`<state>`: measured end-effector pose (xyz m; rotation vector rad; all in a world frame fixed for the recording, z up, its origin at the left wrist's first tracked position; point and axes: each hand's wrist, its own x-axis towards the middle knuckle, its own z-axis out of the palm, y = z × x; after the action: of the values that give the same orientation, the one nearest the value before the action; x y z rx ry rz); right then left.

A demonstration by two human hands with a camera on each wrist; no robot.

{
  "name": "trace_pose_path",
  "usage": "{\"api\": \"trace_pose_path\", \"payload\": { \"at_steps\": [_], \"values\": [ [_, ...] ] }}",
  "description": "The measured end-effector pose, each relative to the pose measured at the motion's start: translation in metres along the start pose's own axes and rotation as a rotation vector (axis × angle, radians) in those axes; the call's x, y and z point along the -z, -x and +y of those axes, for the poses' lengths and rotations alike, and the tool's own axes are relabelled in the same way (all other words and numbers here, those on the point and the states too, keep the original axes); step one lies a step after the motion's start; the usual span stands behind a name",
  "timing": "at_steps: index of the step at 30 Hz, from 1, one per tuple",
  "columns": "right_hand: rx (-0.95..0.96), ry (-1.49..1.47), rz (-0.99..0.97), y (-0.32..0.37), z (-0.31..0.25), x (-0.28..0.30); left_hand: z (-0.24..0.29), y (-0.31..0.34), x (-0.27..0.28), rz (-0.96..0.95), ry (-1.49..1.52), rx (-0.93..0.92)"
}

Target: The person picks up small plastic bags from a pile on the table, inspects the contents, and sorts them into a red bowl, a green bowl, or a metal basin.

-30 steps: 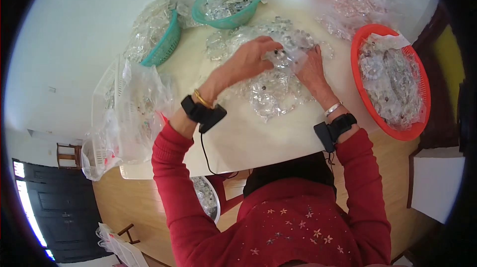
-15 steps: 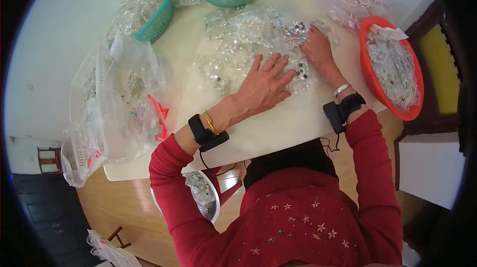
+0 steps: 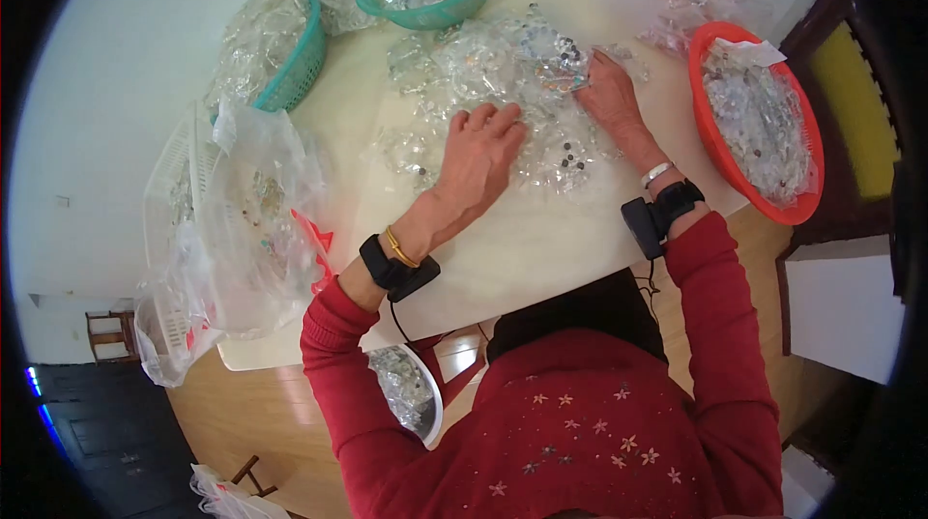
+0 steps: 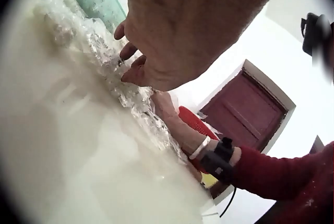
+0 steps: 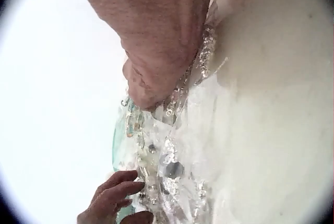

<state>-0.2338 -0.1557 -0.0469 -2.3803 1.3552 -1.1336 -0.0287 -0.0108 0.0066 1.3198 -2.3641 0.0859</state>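
A heap of small clear plastic packets with dark beads (image 3: 503, 60) covers the middle of the white table (image 3: 541, 239). My left hand (image 3: 486, 128) lies on the near side of the heap, fingers curled down into the packets. The left wrist view shows its fingertips (image 4: 128, 70) pinching the clear plastic (image 4: 112, 52). My right hand (image 3: 592, 76) rests on the heap's right side and pinches a packet at its fingertips. In the right wrist view this hand (image 5: 151, 86) digs into the packets (image 5: 167, 166), with my left hand's fingers (image 5: 117, 195) close below.
A red basket (image 3: 773, 216) of packets stands at the right. A teal basket (image 3: 430, 12) is at the far edge and another (image 3: 304, 60) at the far left. A white crate under a plastic bag (image 3: 242, 219) fills the left. A white bowl (image 3: 433, 403) sits below the table.
My left hand left the raised packet, flattened on the heap, then curled its fingers into it. My right hand slid toward the heap's far right side.
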Motion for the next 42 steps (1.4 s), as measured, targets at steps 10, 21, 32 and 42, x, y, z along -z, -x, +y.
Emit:
{"api": "trace_pose_path", "payload": {
  "at_steps": [10,21,32,42],
  "values": [
    [-0.053,-0.326,0.299,0.003,0.016,0.002,0.044,0.044,0.024,-0.041,0.074,0.319],
    [-0.115,-0.422,0.147,0.058,-0.022,0.084,0.074,0.011,-0.003,-0.054,0.173,0.318],
    [0.260,-0.194,-0.030,0.118,-0.065,0.092,0.067,-0.006,-0.020,0.054,0.279,0.391],
    [-0.303,-0.718,-0.188,0.078,-0.071,0.058,0.040,-0.006,-0.042,0.361,1.187,0.608]
  ]
}}
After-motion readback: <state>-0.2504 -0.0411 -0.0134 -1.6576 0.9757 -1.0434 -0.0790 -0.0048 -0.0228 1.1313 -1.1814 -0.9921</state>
